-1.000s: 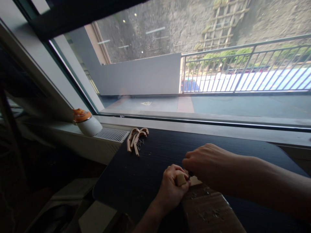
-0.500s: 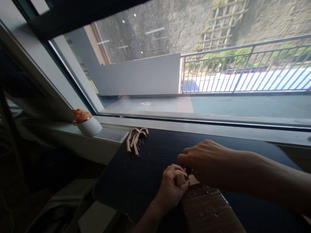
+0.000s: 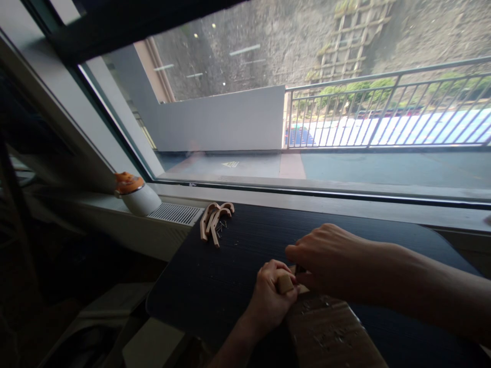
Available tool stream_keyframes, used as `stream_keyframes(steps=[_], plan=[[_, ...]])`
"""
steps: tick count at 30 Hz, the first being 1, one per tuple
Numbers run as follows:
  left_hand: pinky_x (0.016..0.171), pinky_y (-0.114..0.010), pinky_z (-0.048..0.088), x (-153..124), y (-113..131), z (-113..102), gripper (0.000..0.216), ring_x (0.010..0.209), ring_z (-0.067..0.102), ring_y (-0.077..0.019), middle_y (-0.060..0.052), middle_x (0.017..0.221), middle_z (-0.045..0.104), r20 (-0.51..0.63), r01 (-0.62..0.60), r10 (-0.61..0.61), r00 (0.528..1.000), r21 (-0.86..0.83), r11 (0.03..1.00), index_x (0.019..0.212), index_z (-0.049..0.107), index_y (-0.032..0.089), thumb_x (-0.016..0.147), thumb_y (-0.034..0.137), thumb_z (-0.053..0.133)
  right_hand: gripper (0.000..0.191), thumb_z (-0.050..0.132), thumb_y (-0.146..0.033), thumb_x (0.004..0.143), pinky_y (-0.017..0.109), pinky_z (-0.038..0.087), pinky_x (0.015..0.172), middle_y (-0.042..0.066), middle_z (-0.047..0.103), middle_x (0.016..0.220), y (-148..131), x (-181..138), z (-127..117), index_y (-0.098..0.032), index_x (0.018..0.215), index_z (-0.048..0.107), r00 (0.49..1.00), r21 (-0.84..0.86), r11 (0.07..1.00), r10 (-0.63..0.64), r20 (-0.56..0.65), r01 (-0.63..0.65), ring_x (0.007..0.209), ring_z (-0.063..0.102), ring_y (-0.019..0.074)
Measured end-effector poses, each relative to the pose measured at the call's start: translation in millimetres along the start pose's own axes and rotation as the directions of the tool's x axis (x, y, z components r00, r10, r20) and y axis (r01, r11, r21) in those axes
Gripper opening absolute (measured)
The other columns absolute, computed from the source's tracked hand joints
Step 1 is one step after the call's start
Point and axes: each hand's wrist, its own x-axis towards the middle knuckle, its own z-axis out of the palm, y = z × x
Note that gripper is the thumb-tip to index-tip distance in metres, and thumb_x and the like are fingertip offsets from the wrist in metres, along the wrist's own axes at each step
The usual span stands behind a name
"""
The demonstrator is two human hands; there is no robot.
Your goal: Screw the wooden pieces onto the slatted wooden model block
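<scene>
My left hand point(image 3: 270, 294) is closed around a pale wooden piece point(image 3: 285, 284), whose squared end sticks out past the fingers. Right beside it, my right hand point(image 3: 330, 258) comes in from the right with its fingers bent down in a pinch. They grip a small dark tool point(image 3: 300, 269), mostly covered by the hand, so its kind is unclear. Under both hands, the near end of the wood rests at a brown box-like block point(image 3: 332, 332) with several small screws scattered on top.
Several curved wooden pieces point(image 3: 209, 222) lie at the table's far left corner, with loose screws point(image 3: 221, 228) beside them. The dark table point(image 3: 199, 286) meets the window sill. An orange-topped white container point(image 3: 140, 197) stands on the ledge by a vent grille point(image 3: 176, 213).
My right hand has shifted slightly to the right and turned, and now covers more of the dark tool. The left hand and the wooden piece have hardly moved.
</scene>
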Motion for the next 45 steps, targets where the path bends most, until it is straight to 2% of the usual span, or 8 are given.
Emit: stream_keyframes(steps=[6, 9, 13, 17, 20, 26, 35, 45], plan=[[0.082, -0.028, 0.043, 0, -4, 1, 0.006, 0.088, 0.054, -0.0171, -0.001, 0.088, 0.059, -0.004, -0.004, 0.004, 1.0, -0.001, 1.0, 0.072, 0.065, 0.02, 0.068, 0.015, 0.065, 0.013, 0.064, -0.007, 0.071, 0.027, 0.027, 0.049, 0.007, 0.069, 0.076, -1, -1, -5, -0.015, 0.08, 0.068, 0.997, -0.004, 0.999, -0.037, 0.063, 0.038, 0.071, 0.066, 0.0211], [0.083, -0.029, 0.043, 0, -4, 1, 0.004, 0.09, 0.054, -0.0177, -0.002, 0.092, 0.059, 0.005, -0.02, 0.02, 1.0, 0.003, 1.0, 0.068, 0.065, 0.02, 0.068, 0.016, 0.066, 0.005, 0.062, -0.012, 0.077, 0.027, 0.023, 0.045, 0.006, 0.068, 0.069, -2, 2, 2, -0.013, 0.075, 0.067, 1.0, -0.045, 0.999, -0.011, 0.017, 0.011, 0.065, 0.066, 0.02], [0.084, -0.03, 0.043, -1, -4, 1, 0.006, 0.091, 0.054, -0.0184, -0.002, 0.094, 0.059, -0.005, -0.012, 0.012, 1.0, -0.003, 1.0, 0.073, 0.065, 0.019, 0.068, 0.016, 0.066, 0.018, 0.054, -0.021, 0.086, 0.026, 0.022, 0.045, 0.006, 0.068, 0.065, -1, 4, 7, -0.014, 0.075, 0.066, 0.997, -0.054, 0.997, 0.057, -0.056, -0.06, 0.064, 0.067, 0.0218], [0.083, -0.028, 0.042, 0, -2, 0, 0.005, 0.091, 0.054, -0.0178, -0.002, 0.092, 0.059, 0.007, -0.034, 0.034, 0.999, -0.005, 0.999, 0.071, 0.064, 0.019, 0.069, 0.015, 0.065, 0.007, 0.062, -0.014, 0.076, 0.026, 0.027, 0.047, 0.006, 0.071, 0.074, 0, 2, 2, -0.016, 0.078, 0.068, 1.0, -0.027, 1.0, 0.009, 0.029, -0.009, 0.069, 0.067, 0.0225], [0.082, -0.027, 0.042, 1, 0, 0, 0.009, 0.089, 0.054, -0.0171, -0.001, 0.09, 0.059, 0.0, -0.036, 0.036, 0.999, -0.019, 0.999, 0.072, 0.064, 0.02, 0.068, 0.012, 0.063, 0.014, 0.066, -0.008, 0.07, 0.026, 0.029, 0.048, 0.007, 0.071, 0.08, -1, 2, 2, -0.015, 0.081, 0.069, 0.994, -0.024, 0.999, -0.037, 0.104, 0.039, 0.072, 0.067, 0.0224], [0.082, -0.026, 0.042, -1, 2, -3, 0.008, 0.089, 0.053, -0.0162, -0.001, 0.092, 0.058, 0.037, -0.04, 0.041, 0.998, -0.031, 0.999, 0.073, 0.063, 0.019, 0.068, 0.013, 0.065, 0.012, 0.065, -0.008, 0.072, 0.027, 0.032, 0.049, 0.007, 0.071, 0.078, -1, 4, 8, -0.015, 0.08, 0.07, 0.997, -0.005, 1.0, -0.026, 0.07, 0.026, 0.073, 0.067, 0.023], [0.09, -0.029, 0.041, -8, 2, -3, 0.057, 0.099, 0.052, -0.0185, -0.002, 0.107, 0.056, 0.041, 0.028, -0.026, 0.999, -0.058, 0.998, 0.116, 0.051, 0.023, 0.063, 0.016, 0.071, 0.013, 0.069, -0.011, 0.066, 0.025, 0.028, 0.045, 0.007, 0.071, 0.073, 2, 5, 8, -0.014, 0.078, 0.07, 0.997, 0.007, 0.999, -0.044, 0.064, 0.043, 0.066, 0.067, 0.0224], [0.085, -0.033, 0.041, -1, 13, 1, 0.019, 0.088, 0.055, -0.0201, -0.002, 0.086, 0.061, -0.045, -0.033, 0.039, 0.998, 0.124, 0.992, 0.081, 0.058, 0.018, 0.063, 0.014, 0.065, 0.008, 0.065, -0.006, 0.066, 0.024, 0.025, 0.044, 0.007, 0.068, 0.064, 1, 5, 10, -0.013, 0.068, 0.069, 0.996, 0.013, 0.999, -0.05, 0.073, 0.05, 0.06, 0.065, 0.0194]])
